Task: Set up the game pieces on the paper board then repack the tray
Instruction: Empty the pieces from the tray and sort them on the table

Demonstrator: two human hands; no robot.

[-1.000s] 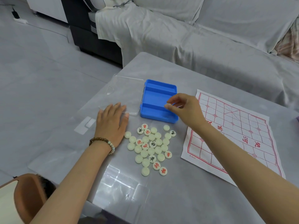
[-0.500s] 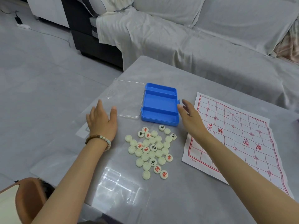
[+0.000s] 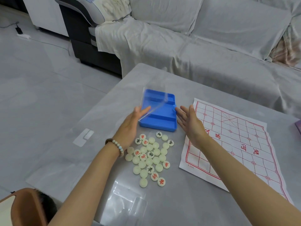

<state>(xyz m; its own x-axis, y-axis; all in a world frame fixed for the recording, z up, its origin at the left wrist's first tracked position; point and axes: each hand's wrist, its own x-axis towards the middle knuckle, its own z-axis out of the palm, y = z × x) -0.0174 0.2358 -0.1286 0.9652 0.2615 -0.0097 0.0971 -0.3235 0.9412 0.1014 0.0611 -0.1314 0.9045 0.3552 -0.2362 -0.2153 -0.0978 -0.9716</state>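
Looking down from the head camera, the blue tray (image 3: 158, 118) sits flat on the grey desk (image 3: 179, 201), its long compartments open to view. A clear lid (image 3: 151, 103) stands tilted over the tray's left half. It is blurred, and its lower edge runs along the tray's left side.

The left hand (image 3: 130, 126) lies against that lid with its fingers straight and its grip apart, pressing rather than clasping. A bead bracelet (image 3: 117, 146) circles its wrist. The right hand (image 3: 190, 123) is held palm-inward just beside the tray's right wall, fingers straight and grip apart, holding nothing. Its fingertips reach near a small tab on that wall, but I cannot tell whether they touch it.

The game pieces (image 3: 149, 157), cream discs, lie in a loose cluster on the desk just in front of the tray, between the two forearms. Some show red or black characters, and others show a plain face.

The paper board (image 3: 236, 144), white with a red grid, is spread flat to the right of the tray and the pieces, partly under the right forearm. A sheet of clear plastic (image 3: 123, 204) rests at the desk's near edge. Beyond the desk stands a sofa (image 3: 195, 46) draped in grey cloth.
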